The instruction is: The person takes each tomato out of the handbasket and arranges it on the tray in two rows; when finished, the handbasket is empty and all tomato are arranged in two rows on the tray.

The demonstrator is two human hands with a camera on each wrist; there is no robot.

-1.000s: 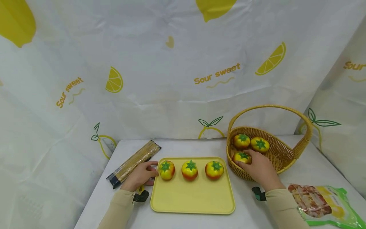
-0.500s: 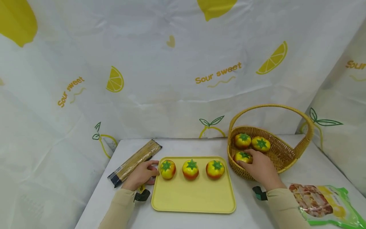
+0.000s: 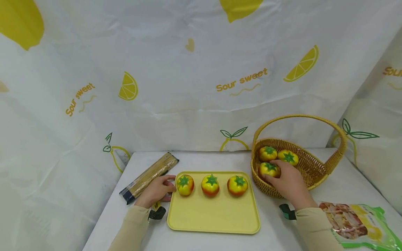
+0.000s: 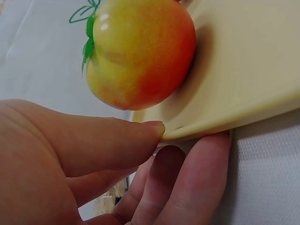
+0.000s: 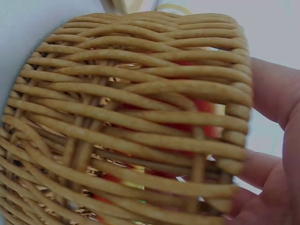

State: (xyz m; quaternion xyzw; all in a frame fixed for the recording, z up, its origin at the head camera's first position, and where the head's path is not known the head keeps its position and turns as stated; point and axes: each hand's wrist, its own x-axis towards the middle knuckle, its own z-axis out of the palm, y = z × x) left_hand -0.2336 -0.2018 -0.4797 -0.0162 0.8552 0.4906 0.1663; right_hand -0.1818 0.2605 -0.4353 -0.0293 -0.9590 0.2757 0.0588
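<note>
My right hand reaches over the near rim of the wicker basket and grips a yellow-red tomato with a green star-shaped top. Behind it in the basket sit two more such tomatoes. In the right wrist view the basket's woven wall hides most of the held tomato and part of the fingers. My left hand pinches the left edge of the yellow tray, thumb on the rim and fingers beneath in the left wrist view. Three tomatoes stand in a row along the tray's far side, the left one near my thumb.
A clear packet of thin wooden sticks lies left of the tray, behind my left hand. A green-edged printed food bag lies at the front right, beside my right forearm. The basket's tall handle arches over it.
The tomato in my right hand has risen slightly within the basket. My left hand stays at the tray's edge. The whole head view has shifted a little.
</note>
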